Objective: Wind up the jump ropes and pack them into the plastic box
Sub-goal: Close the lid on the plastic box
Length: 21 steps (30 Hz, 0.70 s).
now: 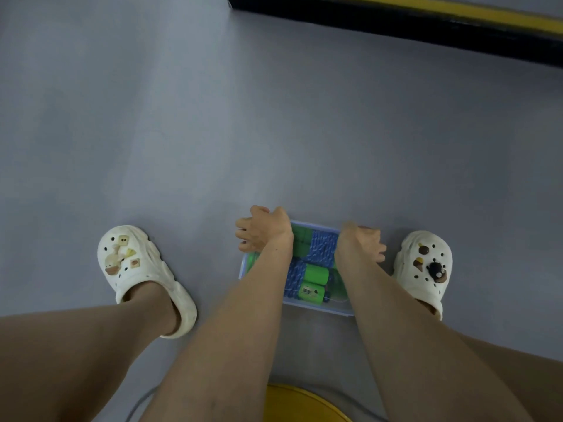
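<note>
Down on a smooth, matte grey floor (274,132) sits the plastic box (316,309), a shallow rectangular tub with clear, bluish walls and rounded corners. Inside it lie the jump ropes (323,245): blue-and-white twisted cord wound into thick bundles, packed beside glossy green cylindrical handles (315,274), one of which bears a small printed label.

A chunky white foam clog (134,269) studded with small charms stands well to the left of the box, and its mate (423,269) stands just beside the box's right end. A round yellow object (298,403) shows at the bottom edge, and a black band with a yellow stripe (426,22) crosses the top right corner. Both bare forearms reach down over the box and hide much of its contents.

The left hand (262,229) lies on the far left corner, its grip closed round the rim with the fingers curled over the edge. The right hand (362,242) lies over the right end, thumb spread outward; its fingertips are hidden, so I cannot tell whether its grip holds the rim or only rests there.
</note>
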Available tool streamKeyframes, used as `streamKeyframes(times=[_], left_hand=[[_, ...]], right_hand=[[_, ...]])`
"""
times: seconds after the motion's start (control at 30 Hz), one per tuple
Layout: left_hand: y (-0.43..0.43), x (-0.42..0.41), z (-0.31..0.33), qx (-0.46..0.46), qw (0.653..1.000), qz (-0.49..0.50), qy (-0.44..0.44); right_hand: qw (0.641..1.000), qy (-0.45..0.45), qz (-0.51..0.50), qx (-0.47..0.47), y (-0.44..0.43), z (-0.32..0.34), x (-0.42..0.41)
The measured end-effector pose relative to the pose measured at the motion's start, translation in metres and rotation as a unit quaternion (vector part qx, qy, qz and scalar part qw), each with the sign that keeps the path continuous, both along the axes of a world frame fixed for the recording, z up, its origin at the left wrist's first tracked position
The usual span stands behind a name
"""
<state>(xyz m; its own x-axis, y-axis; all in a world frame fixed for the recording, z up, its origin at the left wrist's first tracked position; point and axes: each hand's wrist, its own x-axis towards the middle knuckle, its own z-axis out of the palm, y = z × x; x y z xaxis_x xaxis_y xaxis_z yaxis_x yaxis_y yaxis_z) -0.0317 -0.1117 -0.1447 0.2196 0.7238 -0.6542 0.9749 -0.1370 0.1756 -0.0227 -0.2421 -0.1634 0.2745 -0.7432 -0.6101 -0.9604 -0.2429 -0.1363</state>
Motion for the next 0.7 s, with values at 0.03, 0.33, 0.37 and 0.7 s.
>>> streamKeyframes(times=[0.03,0.33,0.37,0.7], left_hand=[[0.001,0.0,0.0,-0.005,1.0,-0.005,-0.001],[0.032,-0.027,0.005,-0.164,0.972,-0.138,-0.095],[0.036,-0.031,0.005,-0.17,0.964,-0.17,-0.11],[0.04,-0.036,-0.005,-0.112,0.927,-0.336,-0.126]], right_hand=[[1.0,-0.003,0.006,0.008,-0.001,0.0,0.0],[0.971,-0.075,0.133,0.183,-0.027,-0.001,-0.026],[0.968,-0.085,0.149,0.186,-0.033,-0.019,-0.028],[0.962,-0.107,0.195,0.159,-0.023,0.019,-0.029]])
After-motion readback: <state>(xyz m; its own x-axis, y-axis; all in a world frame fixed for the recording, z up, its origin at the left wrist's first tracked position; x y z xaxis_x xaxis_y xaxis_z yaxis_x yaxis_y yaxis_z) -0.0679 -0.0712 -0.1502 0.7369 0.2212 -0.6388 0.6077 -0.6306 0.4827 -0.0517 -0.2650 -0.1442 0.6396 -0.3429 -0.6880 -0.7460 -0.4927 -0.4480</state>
